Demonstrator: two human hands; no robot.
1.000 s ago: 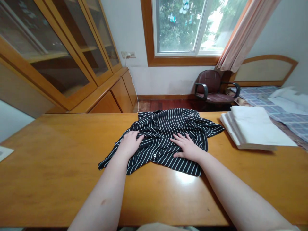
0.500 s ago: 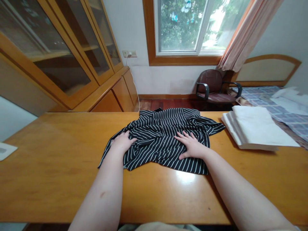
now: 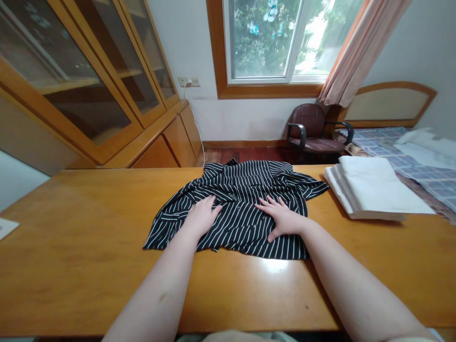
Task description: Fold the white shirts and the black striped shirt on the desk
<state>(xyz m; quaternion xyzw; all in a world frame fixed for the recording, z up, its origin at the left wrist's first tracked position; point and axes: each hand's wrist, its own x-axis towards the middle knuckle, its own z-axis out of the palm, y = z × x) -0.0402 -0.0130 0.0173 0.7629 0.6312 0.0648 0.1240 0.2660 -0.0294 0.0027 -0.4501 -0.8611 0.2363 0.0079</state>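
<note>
A black shirt with white stripes (image 3: pixel 245 190) lies spread and somewhat wrinkled on the wooden table (image 3: pixel 89 266). Small buttons show along its middle. My left hand (image 3: pixel 202 216) rests on the left part of the shirt, fingers stretched forward, palm down. On the right part lies my right hand (image 3: pixel 281 218), its fingers spread flat against the cloth. Neither hand grips the fabric. One sleeve points out to the right, near the stack of white cloth or paper (image 3: pixel 370 185).
A white card-like item (image 3: pixel 7 227) is at the table's left edge. Behind the table stand a glass-door cabinet (image 3: pixel 107 80), a brown armchair (image 3: pixel 309 126) and a bed (image 3: pixel 381 137). A white cord (image 3: pixel 194 114) hangs from the wall socket.
My left hand has slid to the right across the shirt, and the cloth on the left is flatter and more spread. My right hand stays in nearly the same spot.
</note>
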